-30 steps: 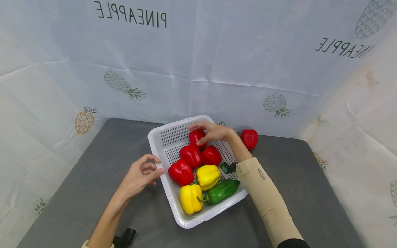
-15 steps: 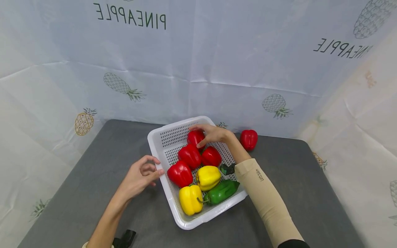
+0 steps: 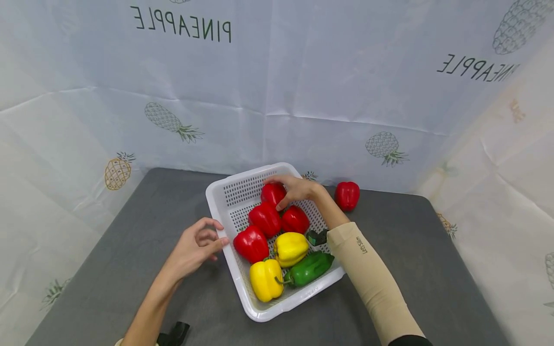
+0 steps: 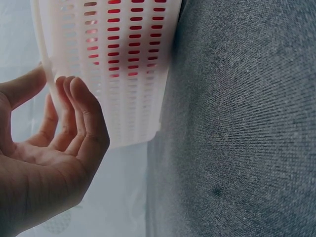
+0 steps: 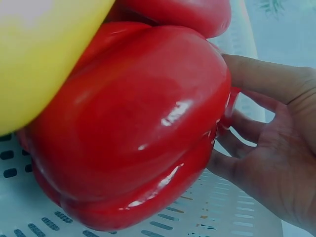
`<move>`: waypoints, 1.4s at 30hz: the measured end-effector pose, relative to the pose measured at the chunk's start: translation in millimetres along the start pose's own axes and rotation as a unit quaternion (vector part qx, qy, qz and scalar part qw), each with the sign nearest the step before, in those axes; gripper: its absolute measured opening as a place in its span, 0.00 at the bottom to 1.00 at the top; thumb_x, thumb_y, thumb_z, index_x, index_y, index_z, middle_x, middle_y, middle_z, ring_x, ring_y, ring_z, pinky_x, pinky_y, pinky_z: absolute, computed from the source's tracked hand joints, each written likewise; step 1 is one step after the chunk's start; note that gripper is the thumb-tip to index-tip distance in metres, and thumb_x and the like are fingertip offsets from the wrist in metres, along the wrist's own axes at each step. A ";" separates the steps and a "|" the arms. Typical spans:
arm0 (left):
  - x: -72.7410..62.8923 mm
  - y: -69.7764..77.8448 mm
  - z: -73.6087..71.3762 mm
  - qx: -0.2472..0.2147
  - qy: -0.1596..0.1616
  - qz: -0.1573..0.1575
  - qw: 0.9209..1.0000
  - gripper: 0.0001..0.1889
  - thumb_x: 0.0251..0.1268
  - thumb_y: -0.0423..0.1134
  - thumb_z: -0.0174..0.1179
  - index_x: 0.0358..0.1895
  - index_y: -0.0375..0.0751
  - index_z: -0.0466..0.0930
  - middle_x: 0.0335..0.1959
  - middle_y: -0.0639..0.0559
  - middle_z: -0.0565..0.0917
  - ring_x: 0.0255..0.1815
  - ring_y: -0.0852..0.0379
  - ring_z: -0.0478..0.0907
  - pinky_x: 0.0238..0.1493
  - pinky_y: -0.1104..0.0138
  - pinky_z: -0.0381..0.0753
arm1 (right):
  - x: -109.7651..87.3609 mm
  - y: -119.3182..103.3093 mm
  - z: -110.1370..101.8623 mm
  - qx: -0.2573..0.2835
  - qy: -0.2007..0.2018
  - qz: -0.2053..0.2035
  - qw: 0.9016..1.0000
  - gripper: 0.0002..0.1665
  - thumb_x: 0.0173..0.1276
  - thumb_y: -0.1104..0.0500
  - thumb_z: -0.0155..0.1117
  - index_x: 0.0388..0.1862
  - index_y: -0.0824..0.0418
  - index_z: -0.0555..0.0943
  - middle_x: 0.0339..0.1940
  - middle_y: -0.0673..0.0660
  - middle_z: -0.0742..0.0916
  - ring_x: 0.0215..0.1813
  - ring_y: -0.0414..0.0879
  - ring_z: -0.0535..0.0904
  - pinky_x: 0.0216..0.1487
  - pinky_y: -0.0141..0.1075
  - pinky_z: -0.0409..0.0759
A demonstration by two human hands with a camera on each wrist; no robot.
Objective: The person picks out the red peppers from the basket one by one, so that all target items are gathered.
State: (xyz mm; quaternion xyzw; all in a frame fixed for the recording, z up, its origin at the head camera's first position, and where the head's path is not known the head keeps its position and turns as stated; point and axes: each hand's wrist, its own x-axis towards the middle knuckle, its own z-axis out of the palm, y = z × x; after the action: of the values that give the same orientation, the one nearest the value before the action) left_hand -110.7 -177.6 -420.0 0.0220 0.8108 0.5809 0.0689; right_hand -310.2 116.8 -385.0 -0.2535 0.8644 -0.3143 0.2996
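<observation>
A white perforated basket (image 3: 237,278) sits tilted in heading on the dark table. My left hand (image 3: 190,250) pinches its left rim between thumb and fingertips, seen close in the left wrist view. Over the basket's far end, my right hand (image 3: 297,188) holds the farthest red bell pepper (image 3: 270,194) with curled fingers and thumb. Beside it lie more red bell peppers (image 3: 265,219), two yellow bell peppers (image 3: 291,249) and a long green pepper (image 3: 310,269). In the right wrist view, a near red bell pepper (image 5: 133,118) partly hides the fingers.
One more red bell pepper (image 3: 347,196) stands outside the basket, at the table's back edge. A dark object (image 3: 317,237) shows by the right sleeve, over the basket. Behind the grey table (image 3: 130,250) hangs a pineapple-print cloth (image 3: 268,72).
The right thumb has slid a little lower and nearer, and the held red bell pepper has shifted slightly left. The left hand stays at the rim. The whole head view has drifted slightly.
</observation>
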 end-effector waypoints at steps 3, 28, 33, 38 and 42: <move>-0.2 -0.2 -0.1 0.000 0.000 0.001 1.000 0.24 0.71 0.39 0.72 0.62 0.35 0.73 0.40 0.38 0.89 0.37 0.43 0.90 0.38 0.65 0.91 | 0.6 -0.4 0.3 -0.006 0.000 -0.003 1.000 0.52 0.63 0.66 0.80 0.83 0.48 0.69 0.82 0.61 0.72 0.80 0.61 0.69 0.73 0.57 0.83; -0.6 -0.9 0.1 -0.006 -0.004 0.003 1.000 0.23 0.72 0.39 0.72 0.62 0.35 0.73 0.40 0.38 0.89 0.37 0.44 0.90 0.38 0.64 0.91 | -3.8 1.7 0.9 -0.001 0.020 -0.044 0.999 0.52 0.61 0.66 0.82 0.83 0.51 0.70 0.80 0.61 0.75 0.76 0.60 0.73 0.70 0.53 0.86; -0.8 -0.5 0.4 -0.006 -0.004 0.003 1.000 0.24 0.72 0.39 0.72 0.62 0.35 0.73 0.40 0.39 0.89 0.37 0.45 0.90 0.38 0.64 0.91 | -3.1 2.5 1.1 -0.003 0.023 -0.065 0.998 0.51 0.61 0.65 0.82 0.82 0.55 0.70 0.78 0.63 0.76 0.74 0.60 0.75 0.69 0.52 0.87; -0.8 -0.1 0.1 -0.004 -0.003 0.002 1.000 0.24 0.72 0.39 0.72 0.62 0.35 0.73 0.39 0.39 0.89 0.37 0.45 0.90 0.38 0.64 0.91 | -1.6 3.8 1.0 0.002 0.030 -0.082 0.996 0.50 0.62 0.64 0.80 0.81 0.57 0.70 0.77 0.63 0.77 0.72 0.60 0.76 0.68 0.51 0.87; -0.4 0.3 0.1 -0.003 -0.002 -0.004 1.000 0.23 0.72 0.39 0.72 0.62 0.35 0.73 0.40 0.39 0.89 0.37 0.44 0.90 0.38 0.65 0.91 | -2.4 4.8 0.1 0.017 0.040 -0.097 0.994 0.50 0.62 0.63 0.80 0.81 0.56 0.69 0.76 0.63 0.77 0.72 0.60 0.76 0.69 0.51 0.87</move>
State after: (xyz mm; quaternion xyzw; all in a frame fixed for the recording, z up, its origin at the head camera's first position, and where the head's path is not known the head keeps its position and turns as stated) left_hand -110.4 -177.5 -419.7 0.0199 0.8090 0.5829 0.0728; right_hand -309.7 121.5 -387.6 -0.3183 0.8418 -0.3661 0.2368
